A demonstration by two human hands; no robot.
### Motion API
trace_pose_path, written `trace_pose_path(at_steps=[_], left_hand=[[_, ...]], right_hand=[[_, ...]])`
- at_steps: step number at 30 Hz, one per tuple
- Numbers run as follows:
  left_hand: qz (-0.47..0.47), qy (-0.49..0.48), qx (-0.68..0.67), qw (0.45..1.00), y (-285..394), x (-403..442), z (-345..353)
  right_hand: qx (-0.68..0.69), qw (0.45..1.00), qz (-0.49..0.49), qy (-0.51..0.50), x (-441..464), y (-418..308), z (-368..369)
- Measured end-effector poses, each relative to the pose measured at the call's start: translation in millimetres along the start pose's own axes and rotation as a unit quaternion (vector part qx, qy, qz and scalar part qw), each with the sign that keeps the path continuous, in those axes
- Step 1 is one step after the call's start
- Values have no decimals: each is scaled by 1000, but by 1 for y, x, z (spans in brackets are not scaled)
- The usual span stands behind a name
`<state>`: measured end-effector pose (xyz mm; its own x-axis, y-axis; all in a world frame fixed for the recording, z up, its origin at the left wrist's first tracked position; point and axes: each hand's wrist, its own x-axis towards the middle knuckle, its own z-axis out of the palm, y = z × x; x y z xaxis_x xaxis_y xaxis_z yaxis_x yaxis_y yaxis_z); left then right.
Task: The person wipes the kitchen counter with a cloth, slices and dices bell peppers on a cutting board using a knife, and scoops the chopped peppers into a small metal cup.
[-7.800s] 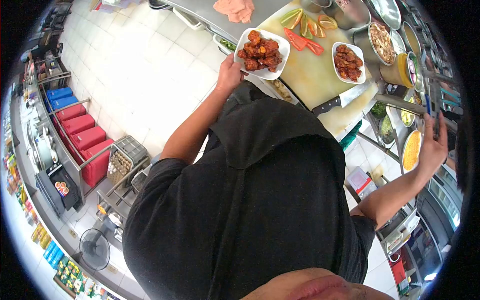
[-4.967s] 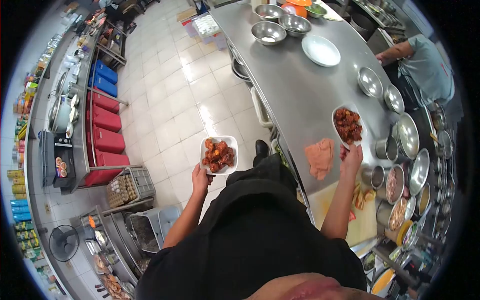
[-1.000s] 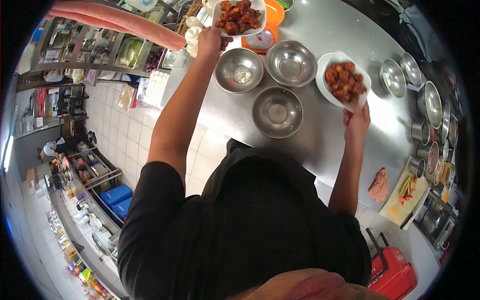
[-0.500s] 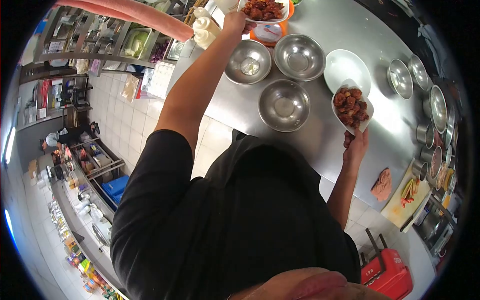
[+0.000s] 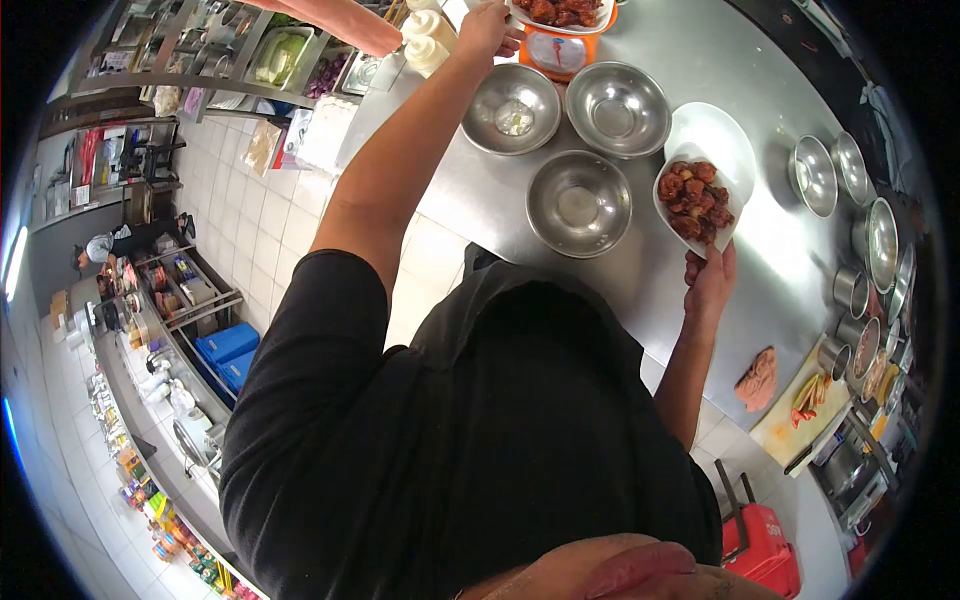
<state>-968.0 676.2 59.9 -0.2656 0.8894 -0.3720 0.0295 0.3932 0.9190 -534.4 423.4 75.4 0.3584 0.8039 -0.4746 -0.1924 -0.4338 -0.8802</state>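
At the top edge, my left hand (image 5: 486, 35) grips the rim of a white bowl (image 5: 590, 27) of glazed red-brown pieces, over an orange scale (image 5: 556, 52). My right hand (image 5: 711, 284) holds a second white bowl (image 5: 683, 238) of similar pieces by its near edge. This bowl overlaps the front of a white plate (image 5: 715, 125); whether it touches the plate I cannot tell. Three steel bowls, one nearest me (image 5: 579, 204), one at the left (image 5: 510, 110) and one behind (image 5: 618, 109), stand between my hands on the steel table (image 5: 660, 290).
Another person's arm (image 5: 345, 22) reaches in at the top left beside white squeeze bottles (image 5: 425, 45). At the right are a pinkish cloth (image 5: 757, 379), a cutting board (image 5: 801, 425) with cut peppers, a knife and more steel bowls (image 5: 813, 176). A red bin (image 5: 762, 548) stands below.
Both bowls were carried from the cutting-board end along the table. Lately the left one has moved up and right over the scale, while the right one has shifted lower relative to the plate.
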Motion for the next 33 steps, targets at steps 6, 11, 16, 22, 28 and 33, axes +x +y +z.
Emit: trace_pose_path(at_steps=[6, 11, 16, 22, 28, 33], left_hand=[[23, -8, 13, 1000, 5, 3, 4], [44, -10, 55, 997, 4, 10, 7], [71, 7, 37, 997, 17, 2, 21], [62, 44, 22, 997, 14, 18, 25], [60, 65, -17, 996, 14, -3, 25], [85, 60, -69, 992, 23, -48, 8]], right_hand=[[0, 999, -10, -36, 7, 13, -6], [-3, 999, -6, -37, -4, 3, 2], [-20, 999, -14, -43, 0, 10, 1], [-19, 996, -32, -80, -4, 7, 15], [-30, 993, -35, -108, -20, 0, 29], [-45, 989, -70, -120, -40, -12, 46]])
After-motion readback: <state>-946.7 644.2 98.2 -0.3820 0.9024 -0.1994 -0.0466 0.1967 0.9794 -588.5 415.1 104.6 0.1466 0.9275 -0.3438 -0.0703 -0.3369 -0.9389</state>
